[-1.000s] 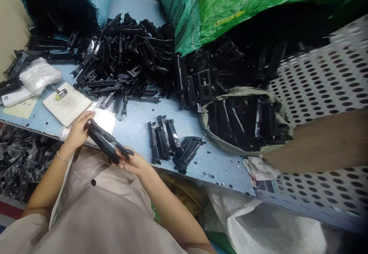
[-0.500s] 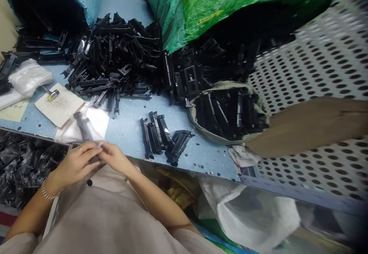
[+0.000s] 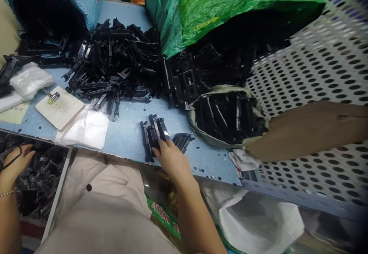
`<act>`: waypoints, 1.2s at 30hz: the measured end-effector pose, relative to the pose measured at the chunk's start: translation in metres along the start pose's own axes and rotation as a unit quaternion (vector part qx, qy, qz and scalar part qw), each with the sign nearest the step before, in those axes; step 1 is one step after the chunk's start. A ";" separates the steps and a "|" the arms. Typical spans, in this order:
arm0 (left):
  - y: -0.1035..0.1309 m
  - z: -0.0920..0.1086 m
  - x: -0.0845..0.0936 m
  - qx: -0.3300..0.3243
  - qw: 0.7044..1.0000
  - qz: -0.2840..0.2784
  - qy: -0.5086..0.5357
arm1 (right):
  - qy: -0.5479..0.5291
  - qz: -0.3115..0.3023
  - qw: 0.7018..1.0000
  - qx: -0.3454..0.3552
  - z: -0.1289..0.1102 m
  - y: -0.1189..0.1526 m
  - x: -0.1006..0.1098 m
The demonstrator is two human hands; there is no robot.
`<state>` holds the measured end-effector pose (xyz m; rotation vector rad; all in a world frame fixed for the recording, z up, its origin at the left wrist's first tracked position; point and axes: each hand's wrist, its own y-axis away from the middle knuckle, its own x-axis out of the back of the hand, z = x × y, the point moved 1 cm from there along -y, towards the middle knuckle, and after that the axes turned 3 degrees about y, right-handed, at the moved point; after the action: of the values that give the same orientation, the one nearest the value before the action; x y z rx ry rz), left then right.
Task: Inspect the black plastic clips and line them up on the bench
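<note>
Pickup step, we judge: right hand (image 3: 174, 160) on black parts (image 3: 147, 141), can't tell if pinching; left hand (image 3: 14, 164), fingers apart, over near-left wrapped parts (image 3: 40, 183). Next calls for firm grip.

A workshop (heaped black parts (image 3: 115, 51)).

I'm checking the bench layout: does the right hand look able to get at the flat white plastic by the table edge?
Likely yes: the right hand would first clear the black parts beside it, and past those only blue tabletop seems to lie before the flat white plastic.
</note>
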<state>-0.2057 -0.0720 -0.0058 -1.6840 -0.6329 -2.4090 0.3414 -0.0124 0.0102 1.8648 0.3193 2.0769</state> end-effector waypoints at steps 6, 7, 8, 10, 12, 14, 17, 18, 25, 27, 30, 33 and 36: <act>0.015 0.215 -0.059 -0.256 0.918 0.059 0.295 | -0.051 -0.012 0.999 0.009 -0.022 0.006 -0.011; 0.013 0.237 -0.070 -0.277 0.925 0.072 0.252 | -0.074 -0.011 0.997 0.010 -0.021 0.003 -0.014; 0.008 0.251 -0.079 -0.289 0.931 0.074 0.210 | -0.107 -0.008 0.994 0.013 -0.019 0.000 -0.017; -0.003 0.259 -0.092 -0.291 0.940 0.065 0.169 | -0.223 -0.005 0.975 0.021 -0.013 -0.007 -0.025; -0.015 0.249 -0.095 -0.276 0.933 0.033 0.227 | -0.414 -0.010 0.909 0.037 -0.012 -0.012 -0.032; -0.024 0.234 -0.092 -0.237 0.908 -0.008 0.347 | -0.611 -0.038 0.789 0.061 -0.022 -0.014 -0.034; -0.029 0.222 -0.088 -0.158 0.855 -0.054 0.492 | -0.778 -0.118 0.611 0.092 -0.059 -0.018 -0.023; -0.029 0.222 -0.087 -0.146 0.844 -0.058 0.513 | -0.802 -0.146 0.570 0.097 -0.075 -0.020 -0.018; -0.017 0.223 -0.076 -0.195 0.852 0.004 0.485 | -0.847 -0.266 0.451 0.096 -0.156 -0.051 -0.007; -0.011 0.218 -0.069 -0.256 0.871 0.063 0.413 | -0.855 -0.245 0.450 0.079 -0.156 -0.055 -0.012; -0.007 0.212 -0.066 -0.351 0.900 0.100 0.237 | -0.854 -0.204 0.472 0.075 -0.143 -0.049 -0.015; -0.014 0.212 -0.068 -0.346 0.916 0.092 0.180 | -0.850 -0.192 0.483 0.083 -0.127 -0.031 -0.014; -0.024 0.214 -0.067 -0.316 0.915 0.067 0.240 | -0.832 -0.305 0.452 0.108 -0.118 -0.012 -0.020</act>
<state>-0.0047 0.0290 -0.0125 -1.1220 0.3610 -2.9364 0.2270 -0.0030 -0.0261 2.3285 0.5020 -0.7293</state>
